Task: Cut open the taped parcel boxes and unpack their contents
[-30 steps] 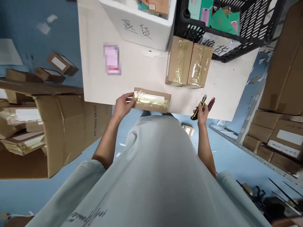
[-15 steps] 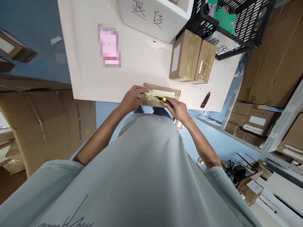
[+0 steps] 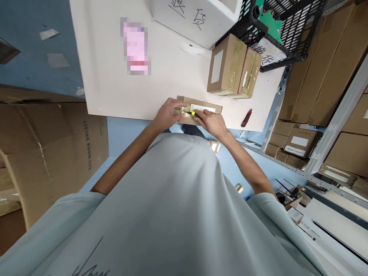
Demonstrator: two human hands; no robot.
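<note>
A small, flat cardboard box (image 3: 211, 103) with a white label and shiny tape lies at the table's near edge. My left hand (image 3: 169, 114) grips its left end, with the fingers bent over the crumpled tape (image 3: 185, 110). In my right hand (image 3: 213, 123) is a yellow and black utility knife (image 3: 194, 114), its tip pointing left at the tape near my left fingers. Whether the blade has gone into the tape cannot be made out. Part of the knife's handle is hidden under my right fingers.
On the white table (image 3: 115, 96) lie a red and black cutter (image 3: 246, 117) and a blurred pink item (image 3: 137, 46). Two taped cartons (image 3: 228, 73) stand behind the box. Farther back are a white bin (image 3: 195, 23) and a black crate (image 3: 300, 42). Shelves with cartons (image 3: 299, 142) line the right.
The knife and my right hand have shifted left across the box, closer to my left fingers. My view has turned slightly, so the whole scene sits a little differently.
</note>
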